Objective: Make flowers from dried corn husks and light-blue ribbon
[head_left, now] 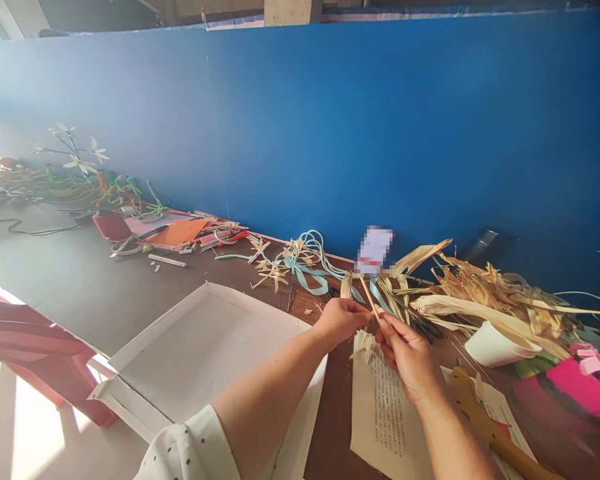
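Note:
My right hand (405,350) is closed around a thin tan stick (369,293), which points up and away from me. Beside it, my left hand (341,323) is pinched, its fingertips meeting the right fingers near the stick; what they grip is hidden. Just below the hands is a pale dried-husk piece (364,348) with pointed ends, over a printed sheet (380,413). Past my fingers a phone-like object with a blurred screen (375,250) leans against the blue wall. Husk flowers (273,272) and a light-blue ribbon (313,283) lie to the left of it.
A shallow white box lid (195,340) fills the table's left front. On the right are a heap of dried corn husks (500,290), a tipped white cup (500,343), a yellow glue gun (480,407) and a pink item (580,387). Orange paper (180,233) and scraps lie further left.

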A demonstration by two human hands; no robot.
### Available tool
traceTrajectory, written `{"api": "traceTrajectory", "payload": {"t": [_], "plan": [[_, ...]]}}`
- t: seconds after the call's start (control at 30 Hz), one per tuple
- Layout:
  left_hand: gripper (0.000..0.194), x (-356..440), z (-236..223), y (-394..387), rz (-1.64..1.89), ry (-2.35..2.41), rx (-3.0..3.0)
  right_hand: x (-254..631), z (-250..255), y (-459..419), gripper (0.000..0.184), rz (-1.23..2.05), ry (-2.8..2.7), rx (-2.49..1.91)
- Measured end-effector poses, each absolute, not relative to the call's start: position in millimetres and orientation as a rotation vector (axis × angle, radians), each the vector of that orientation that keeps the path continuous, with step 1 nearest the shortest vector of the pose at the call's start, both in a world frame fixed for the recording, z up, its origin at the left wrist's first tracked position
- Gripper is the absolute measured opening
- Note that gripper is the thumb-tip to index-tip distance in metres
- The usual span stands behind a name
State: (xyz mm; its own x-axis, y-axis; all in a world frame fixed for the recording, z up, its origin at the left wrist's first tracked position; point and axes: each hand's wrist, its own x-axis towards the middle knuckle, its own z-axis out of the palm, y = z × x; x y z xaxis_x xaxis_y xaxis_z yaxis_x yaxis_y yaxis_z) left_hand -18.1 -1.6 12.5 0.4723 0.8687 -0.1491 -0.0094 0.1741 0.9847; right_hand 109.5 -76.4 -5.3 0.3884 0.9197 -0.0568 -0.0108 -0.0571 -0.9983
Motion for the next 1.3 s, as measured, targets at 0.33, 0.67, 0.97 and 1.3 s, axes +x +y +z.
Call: {"api": "traceTrajectory", "payload": {"t": [0.33, 0.67, 0.97, 1.3], "plan": [[0.012, -16.8, 12.1, -1.9, 0.825, 1.01, 1.367, 108.1, -7.6, -72.9, 0.044, 0.876, -0.853, -1.429], [0.015, -23.1, 11.5, 6.4, 0.757, 1.071, 1.402, 129.5, 5.9, -76.7, 0.054, 0.623, -0.675, -1.374], [0.018, -23.3, 11.2, -1.4, 0.658, 1.031, 1.839, 122.8, 9.8, -78.1, 0.055, 0.527, -0.821, -1.587], [0.012, -27.0, 22.8, -17.0, 0.335, 0.858, 2.271, 146.5, -2.9, -81.2, 0.046, 0.201, -1.06, -1.775]]}}
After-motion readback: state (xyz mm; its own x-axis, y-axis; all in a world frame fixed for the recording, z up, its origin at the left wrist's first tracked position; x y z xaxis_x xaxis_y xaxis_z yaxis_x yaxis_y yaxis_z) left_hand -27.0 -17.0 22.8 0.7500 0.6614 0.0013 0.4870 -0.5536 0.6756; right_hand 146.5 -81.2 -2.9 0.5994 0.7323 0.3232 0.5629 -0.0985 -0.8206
